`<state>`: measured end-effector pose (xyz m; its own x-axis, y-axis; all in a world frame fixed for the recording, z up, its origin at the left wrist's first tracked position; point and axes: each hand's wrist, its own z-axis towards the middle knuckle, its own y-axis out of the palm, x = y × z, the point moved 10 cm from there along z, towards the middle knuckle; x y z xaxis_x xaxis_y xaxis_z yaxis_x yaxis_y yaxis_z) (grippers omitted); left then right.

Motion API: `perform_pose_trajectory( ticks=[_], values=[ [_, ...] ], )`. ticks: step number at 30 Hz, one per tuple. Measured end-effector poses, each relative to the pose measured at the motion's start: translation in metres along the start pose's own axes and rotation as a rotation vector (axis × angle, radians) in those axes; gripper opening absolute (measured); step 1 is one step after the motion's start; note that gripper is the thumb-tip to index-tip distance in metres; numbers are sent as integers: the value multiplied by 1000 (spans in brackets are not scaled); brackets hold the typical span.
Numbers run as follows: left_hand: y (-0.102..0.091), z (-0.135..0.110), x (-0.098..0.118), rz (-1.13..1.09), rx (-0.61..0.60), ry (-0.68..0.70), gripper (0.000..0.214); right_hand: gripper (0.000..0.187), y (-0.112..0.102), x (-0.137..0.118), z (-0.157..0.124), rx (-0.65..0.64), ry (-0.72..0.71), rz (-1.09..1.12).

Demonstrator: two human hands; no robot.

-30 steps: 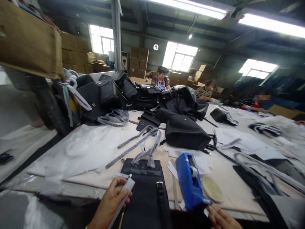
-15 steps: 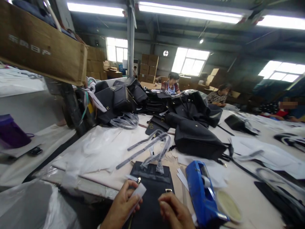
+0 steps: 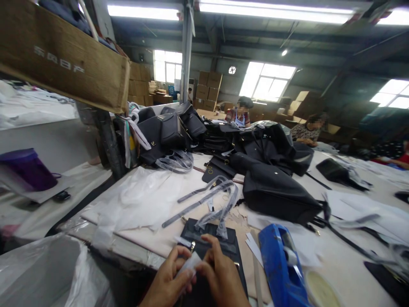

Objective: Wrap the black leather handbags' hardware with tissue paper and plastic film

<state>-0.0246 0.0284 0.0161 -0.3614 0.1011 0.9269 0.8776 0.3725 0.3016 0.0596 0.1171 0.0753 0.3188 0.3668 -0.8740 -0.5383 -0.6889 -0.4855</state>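
My left hand (image 3: 174, 273) is closed on a small white strip (image 3: 191, 262), paper or thin plastic, held between thumb and fingers. At the strip's right edge, my right hand (image 3: 220, 273) pinches with the thumb and a bent finger, its index finger raised. Beneath both hands lies a flat black bag (image 3: 234, 245) with a zipper pull (image 3: 192, 245) near its upper left. Clear-wrapped straps (image 3: 220, 213) rest across its top edge. The hands hide much of the bag's lower part.
A blue tape dispenser (image 3: 281, 264) stands right of the bag, beside a tape roll (image 3: 321, 290). Another black bag (image 3: 277, 192) lies beyond, before a heap of black bags (image 3: 217, 138). A cardboard box (image 3: 73, 64) juts in at upper left. Co-workers sit across the table.
My right hand has moved left and up to the white strip in my left hand, its index finger now lifted. The view has turned slightly left.
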Motion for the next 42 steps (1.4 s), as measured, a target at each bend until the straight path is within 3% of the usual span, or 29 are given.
perform_pose_trajectory(
  ticks=[3, 6, 9, 12, 15, 19, 25, 30, 36, 42],
  values=[
    [-1, 0, 2, -145, -29, -11, 41, 41, 12, 18, 3, 5, 94, 253],
    [0, -3, 5, -333, -64, -72, 41, 33, 36, 27, 5, -39, 68, 416],
    [4, -7, 8, -544, -112, -160, 32, 39, 52, 22, 8, -59, -29, 462],
    [8, -7, 14, -637, -206, -186, 29, 36, 54, 15, 12, -69, -94, 380],
    [1, -4, 15, -556, -197, -155, 29, 35, 42, 13, 15, -47, -91, 254],
    [-4, 0, 9, -335, -105, -86, 38, 41, 19, 14, 11, 30, 37, 232],
    [-2, -7, 13, -62, 58, 44, 39, 23, 23, -19, 14, -55, -41, 128],
    [-7, -27, 2, -40, -63, -87, 52, 24, 22, -9, 24, 45, -13, 226],
    [-23, -40, -11, -191, 7, -179, 50, 50, 57, 30, -8, 180, 186, 474],
    [-24, -41, -5, -242, 91, -105, 48, 39, 85, 22, -39, 319, 88, 288]
  ],
)
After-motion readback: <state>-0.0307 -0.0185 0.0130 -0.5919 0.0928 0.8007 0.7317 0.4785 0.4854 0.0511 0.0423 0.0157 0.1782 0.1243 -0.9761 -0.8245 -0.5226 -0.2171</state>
